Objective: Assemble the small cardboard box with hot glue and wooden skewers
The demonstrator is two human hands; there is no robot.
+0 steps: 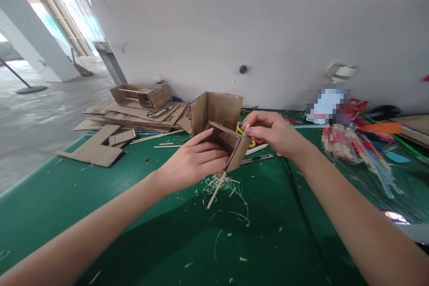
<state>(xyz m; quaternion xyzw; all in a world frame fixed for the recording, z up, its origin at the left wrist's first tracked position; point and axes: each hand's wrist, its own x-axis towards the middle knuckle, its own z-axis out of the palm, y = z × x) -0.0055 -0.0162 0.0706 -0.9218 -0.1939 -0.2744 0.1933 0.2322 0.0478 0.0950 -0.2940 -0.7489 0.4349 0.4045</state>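
My left hand (192,161) is closed on a small open cardboard box (223,107), with its fingers reaching over the near side into the opening. The box is tilted above the green table, and its inner walls face me. At the box's right edge, the thumb and fingers of my right hand (276,135) pinch a short, thin wooden stick (246,129). Most of that stick is hidden by the fingers. Below the box lies another wooden stick (216,191) among a small heap of wood shavings (223,182).
Behind my left hand, flat cardboard pieces (117,114) carry a second cardboard box (150,96) and pliers (160,111). A utility knife (257,158) and yellow-handled scissors (252,144) lie behind the held box. Bundled sticks in plastic (342,143) rest at right; a white partition (208,44) stands behind.
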